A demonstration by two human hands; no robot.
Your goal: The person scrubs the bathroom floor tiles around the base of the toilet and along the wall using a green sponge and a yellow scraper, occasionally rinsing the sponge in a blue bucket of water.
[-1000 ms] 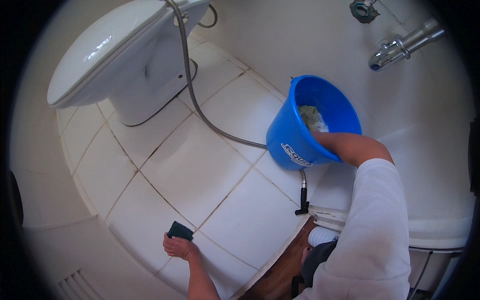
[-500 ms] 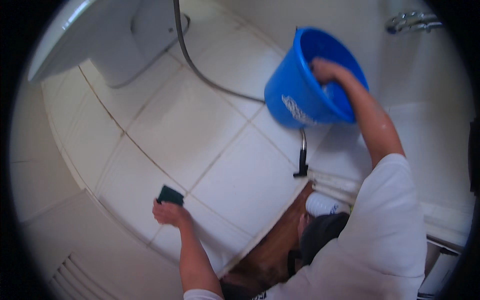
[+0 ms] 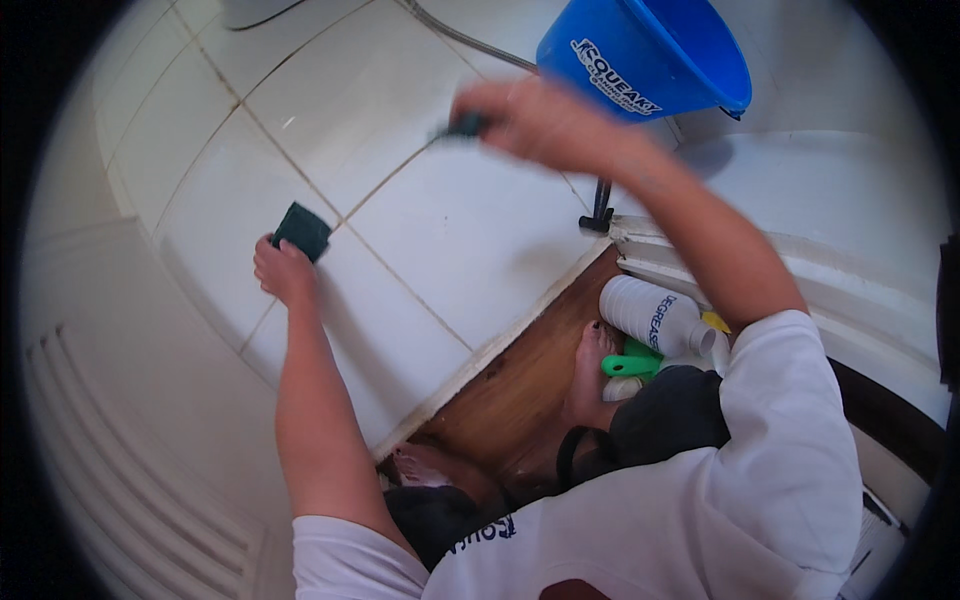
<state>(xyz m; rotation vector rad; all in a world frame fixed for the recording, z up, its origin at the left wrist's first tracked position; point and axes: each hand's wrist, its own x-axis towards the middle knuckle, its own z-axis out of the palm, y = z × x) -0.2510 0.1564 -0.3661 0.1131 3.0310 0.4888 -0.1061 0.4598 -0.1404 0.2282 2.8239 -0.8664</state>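
My left hand [image 3: 285,268] grips a dark green scouring pad [image 3: 302,232] by its lower edge, just above the white tiled floor [image 3: 400,235] or resting on it; I cannot tell which. Farther right, my right hand [image 3: 545,122] is smeared by motion over the tiles, in front of the blue bucket [image 3: 597,60]. From its fingers sticks out a second dark green piece [image 3: 466,126], blurred, which looks like another scouring pad. The bucket stands tilted at the far right, and its inner bottom is out of sight.
A grey hose [image 3: 470,42] runs behind the bucket. A black-handled tool [image 3: 597,220] lies by the raised doorway sill [image 3: 520,328]. Beside my foot on the wooden floor [image 3: 500,400] are a white ribbed bottle [image 3: 645,310] and a green-handled tool [image 3: 628,364]. A slatted door panel [image 3: 120,440] stands left.
My right hand has come out of the bucket and swung left over the tiles with the green piece. My left hand keeps its scouring pad. The view has shifted, bringing more of the doorway in.
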